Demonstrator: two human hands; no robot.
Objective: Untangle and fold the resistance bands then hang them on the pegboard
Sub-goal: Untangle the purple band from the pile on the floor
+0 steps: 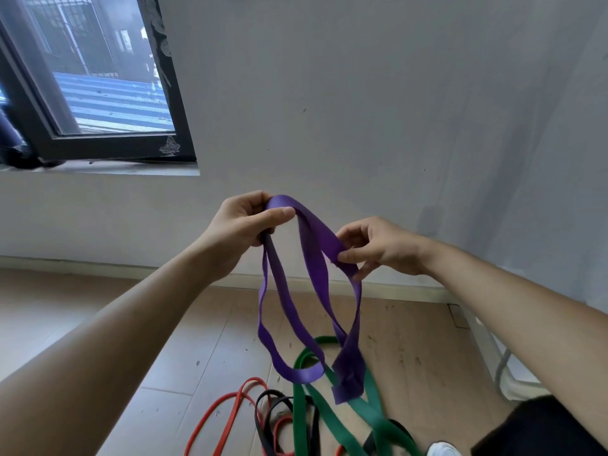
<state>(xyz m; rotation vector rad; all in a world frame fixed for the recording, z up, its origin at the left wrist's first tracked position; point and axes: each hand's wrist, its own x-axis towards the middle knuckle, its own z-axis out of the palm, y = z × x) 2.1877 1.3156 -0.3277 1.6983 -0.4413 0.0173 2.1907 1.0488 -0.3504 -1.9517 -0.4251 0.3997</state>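
Nearest, on the floor (pixel 204 340): green band (pixel 345 419), red band (pixel 223 409) and black band (pixel 279 406), overlapping in a loose heap, not yet sorted. Above them hang the loops of the purple band (pixel 316 258), lifted clear of the floor, though its lowest folds dangle just over the green one. Left hand (pixel 243 225): raised, forearm angled up from the near left, fingers clenched round the band's top bend, thumb laid across it. Right hand (pixel 381 248): a little lower, reaching in from the right, thumb and fingertips pinching one flat strand. My judgement: the step is untangling the purple band; I would hold the left grip fixed, run the right pinch down its strand to flatten twists, and lift higher so the loops do not snag the green. Far: wall (pixel 378 110), window (pixel 98 77) at left. No pegboard in view.
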